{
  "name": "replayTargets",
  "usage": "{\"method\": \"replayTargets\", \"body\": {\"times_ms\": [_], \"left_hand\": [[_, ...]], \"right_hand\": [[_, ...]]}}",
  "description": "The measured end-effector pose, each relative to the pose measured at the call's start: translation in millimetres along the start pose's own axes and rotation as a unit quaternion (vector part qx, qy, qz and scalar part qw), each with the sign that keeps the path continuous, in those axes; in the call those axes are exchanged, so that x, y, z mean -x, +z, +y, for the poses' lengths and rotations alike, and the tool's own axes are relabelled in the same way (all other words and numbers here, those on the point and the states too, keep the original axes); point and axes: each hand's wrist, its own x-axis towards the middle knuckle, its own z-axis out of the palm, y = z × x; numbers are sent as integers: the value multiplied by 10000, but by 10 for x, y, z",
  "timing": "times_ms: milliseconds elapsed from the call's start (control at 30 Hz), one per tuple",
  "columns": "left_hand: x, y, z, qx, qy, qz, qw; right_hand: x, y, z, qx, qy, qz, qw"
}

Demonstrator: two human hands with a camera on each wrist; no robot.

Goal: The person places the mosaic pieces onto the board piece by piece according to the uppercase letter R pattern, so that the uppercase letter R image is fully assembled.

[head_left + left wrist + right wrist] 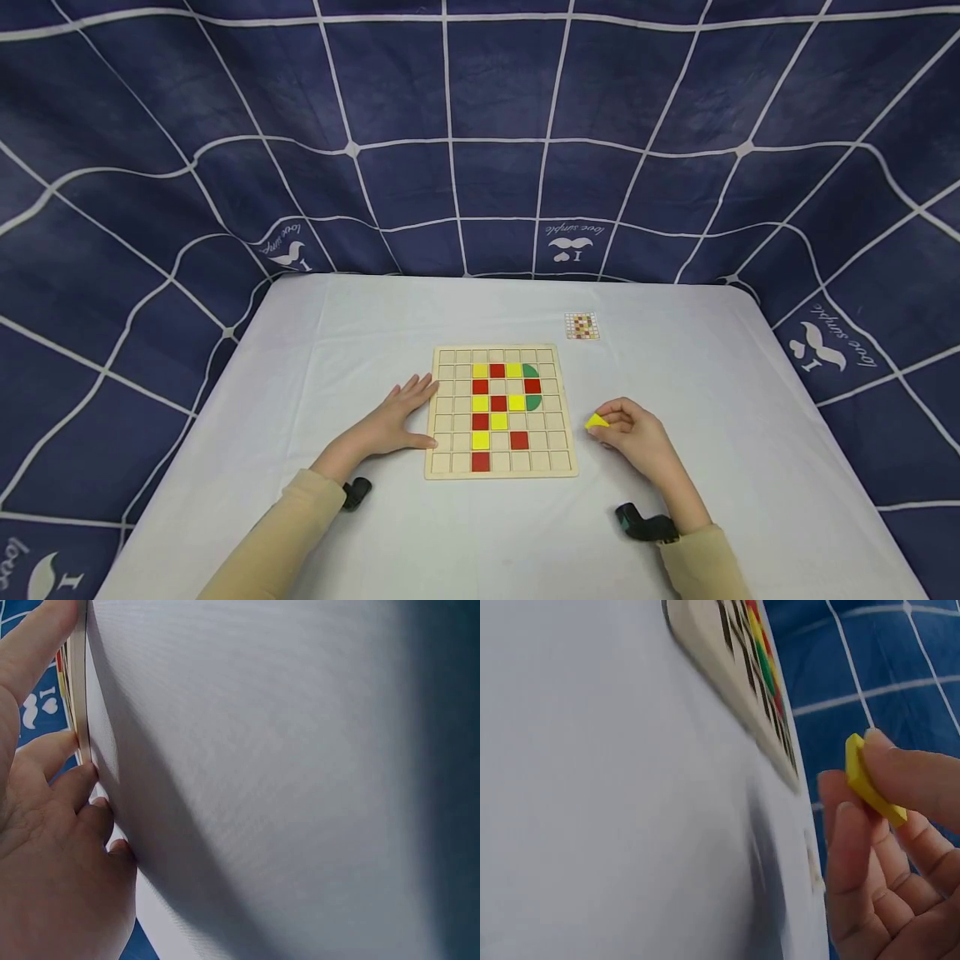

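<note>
A wooden grid board (450,471) lies flat on the table, with red and yellow square tiles and two green curved tiles set in its cells. My left hand (392,421) rests at the board's left side, fingers spread and extended; in the left wrist view its fingertips (66,742) touch the edge. To the right of the board, just above the table, my right hand (636,435) pinches a yellow tile (597,421) between thumb and fingers. The right wrist view shows that yellow tile (874,791) tilted, partly covered by the thumb.
A small printed pattern card (582,326) lies beyond the board's upper right corner. White cloth covers the table (360,317). Dark blue curtains (495,183) with white grid lines stand behind it and at both sides. Each wrist wears a black camera (643,525).
</note>
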Motion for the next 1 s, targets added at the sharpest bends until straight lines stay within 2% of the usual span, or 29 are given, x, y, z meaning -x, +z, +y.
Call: {"method": "replayTargets", "body": {"times_ms": [100, 233, 467, 733, 1000], "left_hand": [[-2, -2, -2, -11, 1, 4, 10000], [0, -5, -1, -12, -18, 14, 10000], [-1, -7, 1, 20, -10, 11, 10000], [-2, -8, -8, -14, 14, 26, 10000], [-3, 1, -9, 10, -11, 3, 10000]], "right_hand": [[21, 138, -36, -350, -32, -202, 9992], [61, 326, -64, -544, -116, -447, 9974], [142, 599, -122, 178, -449, -258, 9985], [199, 660, -184, 751, -809, -517, 9925], [210, 646, -189, 984, -1006, -708, 9875]]}}
